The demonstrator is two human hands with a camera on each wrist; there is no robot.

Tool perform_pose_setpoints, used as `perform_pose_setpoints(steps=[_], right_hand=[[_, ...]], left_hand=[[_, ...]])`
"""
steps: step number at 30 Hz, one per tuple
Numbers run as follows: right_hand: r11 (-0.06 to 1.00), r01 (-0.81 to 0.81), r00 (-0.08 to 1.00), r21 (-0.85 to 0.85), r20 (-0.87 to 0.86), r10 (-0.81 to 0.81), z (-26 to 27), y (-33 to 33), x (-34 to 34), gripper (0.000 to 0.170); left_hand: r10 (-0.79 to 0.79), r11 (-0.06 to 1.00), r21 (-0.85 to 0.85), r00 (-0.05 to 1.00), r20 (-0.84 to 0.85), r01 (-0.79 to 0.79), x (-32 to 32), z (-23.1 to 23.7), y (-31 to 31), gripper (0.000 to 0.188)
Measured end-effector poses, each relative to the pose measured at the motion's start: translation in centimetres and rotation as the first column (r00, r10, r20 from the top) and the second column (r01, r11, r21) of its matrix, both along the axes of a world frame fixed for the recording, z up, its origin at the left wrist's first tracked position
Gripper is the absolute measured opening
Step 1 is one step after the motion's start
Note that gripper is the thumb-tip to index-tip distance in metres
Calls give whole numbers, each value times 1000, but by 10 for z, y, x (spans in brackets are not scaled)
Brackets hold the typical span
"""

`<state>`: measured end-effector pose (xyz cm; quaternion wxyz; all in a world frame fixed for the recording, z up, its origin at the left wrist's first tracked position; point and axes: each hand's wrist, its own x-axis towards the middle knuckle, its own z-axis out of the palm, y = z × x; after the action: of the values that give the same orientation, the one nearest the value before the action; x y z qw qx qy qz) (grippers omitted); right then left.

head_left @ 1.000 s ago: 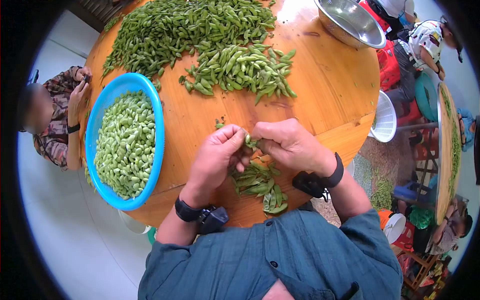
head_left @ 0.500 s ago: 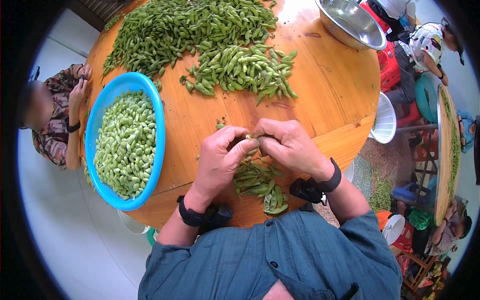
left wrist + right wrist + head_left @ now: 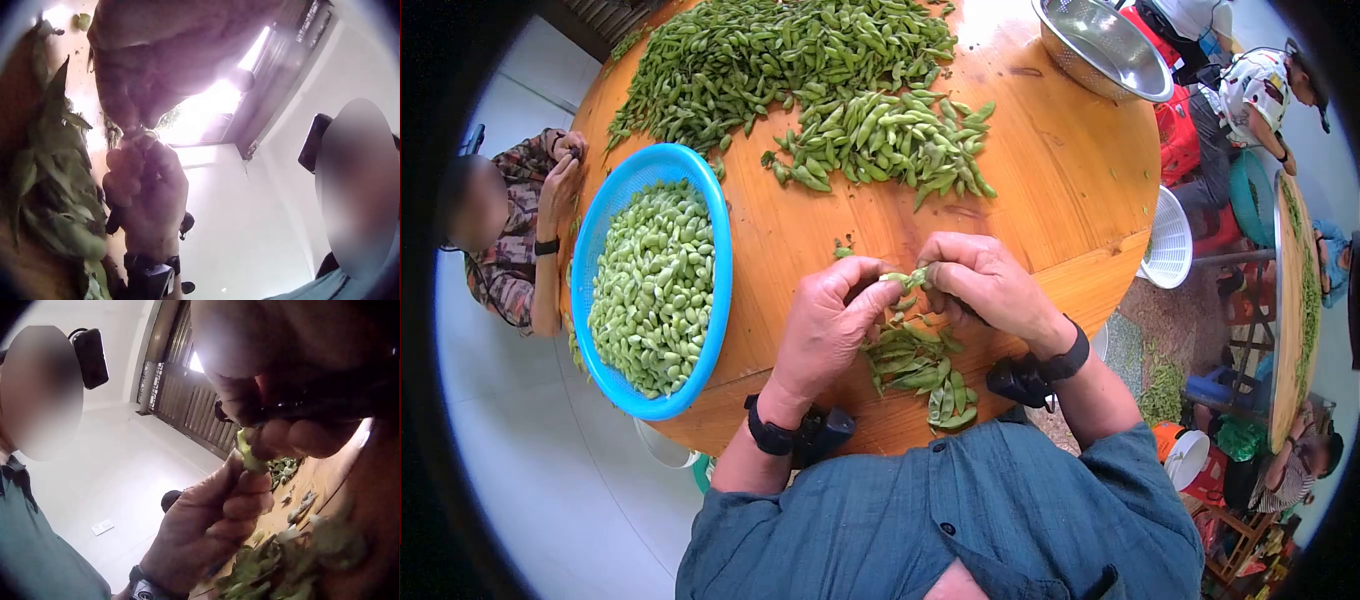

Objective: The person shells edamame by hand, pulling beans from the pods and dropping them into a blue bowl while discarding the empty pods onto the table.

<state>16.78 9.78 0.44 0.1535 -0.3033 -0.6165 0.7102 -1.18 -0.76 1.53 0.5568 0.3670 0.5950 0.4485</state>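
Indoors, green pods [image 3: 890,135] on wooden table [image 3: 1050,165], pale wall [image 3: 119,487].

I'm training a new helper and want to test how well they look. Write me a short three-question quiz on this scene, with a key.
1. Multiple choice. What mainly lies in the blue basket?
a) unopened pods
b) shelled beans
c) sliced carrots

2. True or false. The left hand and the right hand both have their fingers on the same green pod.

3. Fill in the missing word. The metal colander stands near the far edge of the wooden table, toward the person's ____ side.

Key: 1. b; 2. true; 3. right.
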Motion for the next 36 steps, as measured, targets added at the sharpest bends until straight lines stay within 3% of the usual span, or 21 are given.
perform_pose_setpoints(steps=[2, 4, 6, 13, 15, 17, 23, 25, 31, 34, 36], right_hand=[[1000, 13, 1000, -7, 12, -13, 1, -1, 1, 14], [1000, 26, 999, -15, 24, -26, 1, -1, 2, 14], [997, 46, 997, 67, 61, -50, 3, -1, 4, 16], [993, 101, 994, 61, 46, -103, 4, -2, 2, 16], [952, 123, 989, 279, 41, -140, -5, -3, 1, 15], [953, 122, 989, 277, 52, -142, -1, -4, 1, 15], [945, 108, 987, 308, 84, -140, 4, -7, -1, 14], [946, 124, 987, 301, 61, -149, 6, -8, -1, 15], [972, 167, 982, 167, 56, -179, 6, -12, -5, 21], [982, 186, 982, 29, 36, -187, 3, -12, -7, 21], [968, 230, 971, -102, -45, -236, -1, -12, -9, 20]], left_hand=[[18, 1000, 11, 998, -59, -18, -2, 0, 1, 17], [69, 995, -78, 978, 199, -54, -8, -1, 2, 15], [51, 998, -53, 984, 170, -42, -9, -8, 3, 13], [-38, 999, -24, 984, 173, 43, -1, -6, -2, 15], [-23, 999, -24, 985, 171, 28, -1, -3, -1, 17], [-9, 1000, -26, 986, 169, 13, 1, -3, 0, 18], [-12, 997, 75, 1000, -20, 14, 6, -13, 2, 17], [-10, 982, 179, 973, -230, 52, 9, -9, 1, 14], [79, 949, 307, 897, -434, 65, 14, -12, 1, 15], [138, 914, 398, 859, -494, 82, 17, -14, 2, 16], [141, 915, 400, 882, -449, 57, 17, -19, 1, 15]])
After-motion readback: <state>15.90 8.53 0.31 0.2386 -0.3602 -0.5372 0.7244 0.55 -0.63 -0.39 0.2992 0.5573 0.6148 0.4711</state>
